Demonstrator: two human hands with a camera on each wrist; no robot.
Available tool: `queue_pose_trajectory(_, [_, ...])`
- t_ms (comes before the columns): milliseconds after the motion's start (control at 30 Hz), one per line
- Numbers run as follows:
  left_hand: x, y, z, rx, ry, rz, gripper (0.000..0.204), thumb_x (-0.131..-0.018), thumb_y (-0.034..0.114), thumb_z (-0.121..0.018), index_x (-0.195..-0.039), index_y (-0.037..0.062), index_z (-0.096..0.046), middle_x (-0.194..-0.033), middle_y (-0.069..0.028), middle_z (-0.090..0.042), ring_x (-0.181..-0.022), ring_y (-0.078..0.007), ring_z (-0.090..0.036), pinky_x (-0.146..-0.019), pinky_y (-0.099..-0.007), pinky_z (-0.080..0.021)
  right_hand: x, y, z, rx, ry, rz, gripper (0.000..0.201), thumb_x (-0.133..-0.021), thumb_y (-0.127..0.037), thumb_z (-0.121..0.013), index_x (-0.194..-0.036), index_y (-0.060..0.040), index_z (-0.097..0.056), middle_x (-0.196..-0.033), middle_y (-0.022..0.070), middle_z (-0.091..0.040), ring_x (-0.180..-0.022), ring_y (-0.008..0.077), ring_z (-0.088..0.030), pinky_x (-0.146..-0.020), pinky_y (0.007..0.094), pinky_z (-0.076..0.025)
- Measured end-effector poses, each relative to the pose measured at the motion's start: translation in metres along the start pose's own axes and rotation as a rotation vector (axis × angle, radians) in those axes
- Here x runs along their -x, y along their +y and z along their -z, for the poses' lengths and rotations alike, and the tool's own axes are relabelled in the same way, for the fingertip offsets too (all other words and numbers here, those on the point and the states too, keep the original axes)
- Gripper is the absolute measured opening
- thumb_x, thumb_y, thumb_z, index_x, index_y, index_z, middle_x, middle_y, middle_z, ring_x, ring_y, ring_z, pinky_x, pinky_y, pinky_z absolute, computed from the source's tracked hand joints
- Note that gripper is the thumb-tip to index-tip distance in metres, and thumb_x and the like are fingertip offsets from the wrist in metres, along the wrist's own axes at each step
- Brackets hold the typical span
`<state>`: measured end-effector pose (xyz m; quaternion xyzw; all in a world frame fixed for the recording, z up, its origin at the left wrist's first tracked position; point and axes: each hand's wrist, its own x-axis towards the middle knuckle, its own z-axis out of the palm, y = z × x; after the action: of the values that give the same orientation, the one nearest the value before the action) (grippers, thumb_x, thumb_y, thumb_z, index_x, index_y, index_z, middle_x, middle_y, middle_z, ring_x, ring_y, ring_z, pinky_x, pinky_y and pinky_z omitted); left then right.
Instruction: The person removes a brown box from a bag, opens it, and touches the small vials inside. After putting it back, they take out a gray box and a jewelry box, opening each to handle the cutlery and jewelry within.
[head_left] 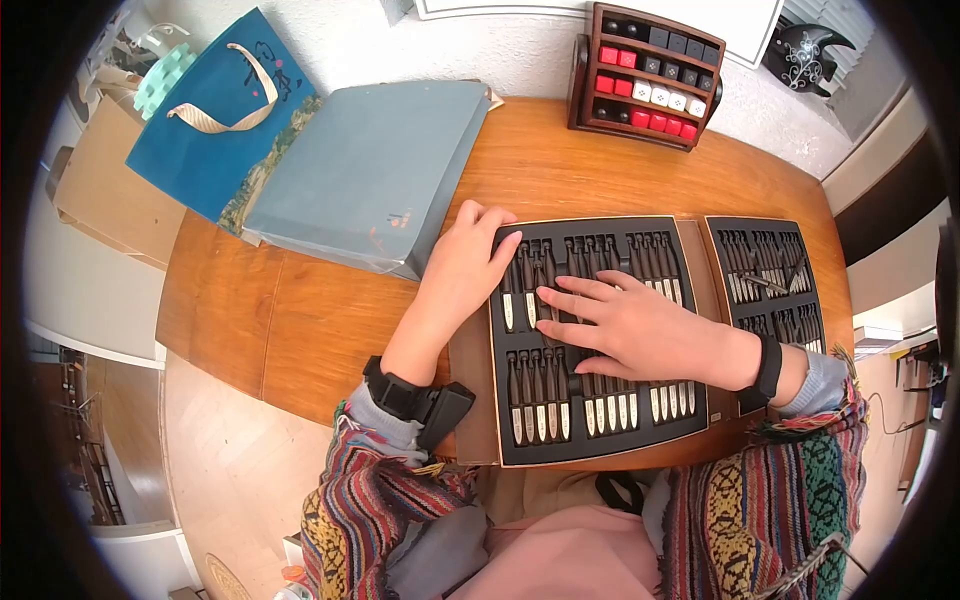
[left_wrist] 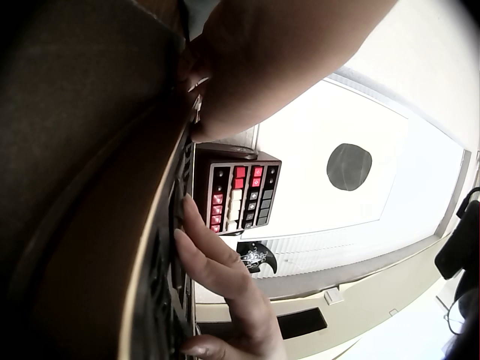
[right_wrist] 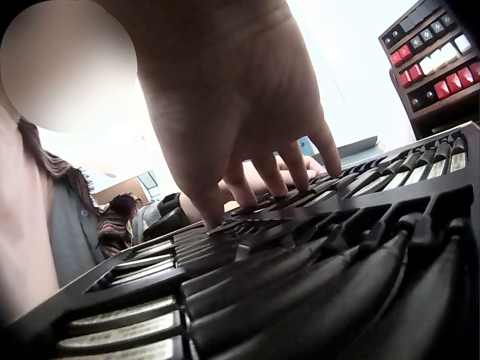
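A flat case holds a black tray (head_left: 600, 345) with rows of slender dark pen-like pieces (head_left: 540, 375), their lower ends pale and printed with labels. At the tray's far left corner my left hand (head_left: 452, 268) grips the edge, thumb over the inner side and fingers curled at the far rim. My right hand (head_left: 650, 335) lies across the middle of the tray with fingers spread and fairly straight. In the right wrist view, its fingertips (right_wrist: 279, 193) touch down among the dark pieces. The right palm hides part of the rows beneath.
A second black tray (head_left: 738, 310) stands to the right, with some pieces lying crosswise over its rows. Behind are a wooden rack (head_left: 645, 125) of coloured cubes, a grey-blue box (head_left: 350, 170) and a blue paper bag (head_left: 205, 130). The wooden table (head_left: 300, 325) curves at its front.
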<state>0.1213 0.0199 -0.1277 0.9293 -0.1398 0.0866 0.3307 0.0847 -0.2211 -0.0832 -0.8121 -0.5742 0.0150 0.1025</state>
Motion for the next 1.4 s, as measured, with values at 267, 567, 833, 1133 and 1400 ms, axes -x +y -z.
queue_pose_trajectory(267, [0.000,0.000,-0.001,0.011,0.015,-0.010,0.022,-0.094,0.023,-0.060,-0.106,0.0053,-0.062,-0.104,-0.0159,-0.056,-0.090,-0.0376,-0.062,-0.079,-0.0444,-0.050,-0.003,-0.003,-0.003,0.083,0.042,0.008,0.044,-0.086,-0.029,-0.068,-0.124,-0.0082,-0.059,-0.134,0.0158,-0.054,-0.125,0.0320,-0.052,-0.098,0.0443,-0.044])
queue_pose_trajectory(567, [0.000,0.003,0.002,-0.001,-0.041,0.046,0.025,-0.096,0.025,-0.058,-0.112,0.0064,-0.061,-0.108,-0.0121,-0.056,-0.098,-0.0329,-0.060,-0.085,-0.0404,-0.048,-0.005,-0.002,-0.002,0.020,0.036,-0.022,0.042,-0.085,-0.030,-0.068,-0.121,-0.0093,-0.061,-0.135,0.0142,-0.055,-0.126,0.0310,-0.052,-0.103,0.0453,-0.042])
queue_pose_trajectory(833, [0.000,0.002,0.002,-0.008,-0.026,0.024,0.025,-0.096,0.025,-0.058,-0.111,0.0063,-0.061,-0.107,-0.0124,-0.056,-0.097,-0.0330,-0.060,-0.084,-0.0401,-0.048,-0.005,-0.003,-0.002,0.046,0.075,0.006,0.039,-0.086,-0.031,-0.068,-0.114,-0.0040,-0.063,-0.129,0.0171,-0.058,-0.123,0.0300,-0.053,-0.099,0.0430,-0.044])
queue_pose_trajectory(1133, [0.000,0.002,0.000,0.012,0.004,0.006,0.023,-0.094,0.023,-0.060,-0.108,0.0050,-0.062,-0.104,-0.0161,-0.056,-0.092,-0.0374,-0.062,-0.081,-0.0437,-0.050,-0.008,-0.018,-0.001,0.248,0.045,-0.007,0.041,-0.088,-0.036,-0.065,-0.110,-0.0013,-0.065,-0.124,0.0170,-0.062,-0.124,0.0264,-0.052,-0.099,0.0418,-0.043])
queue_pose_trajectory(1400, [0.001,0.001,0.001,0.005,-0.027,0.030,0.024,-0.095,0.025,-0.058,-0.110,0.0068,-0.061,-0.105,-0.0134,-0.055,-0.096,-0.0332,-0.060,-0.083,-0.0400,-0.048,-0.006,-0.013,-0.006,0.136,0.077,-0.041,0.041,-0.086,-0.032,-0.067,-0.112,-0.0004,-0.063,-0.130,0.0175,-0.058,-0.124,0.0273,-0.052,-0.096,0.0424,-0.045])
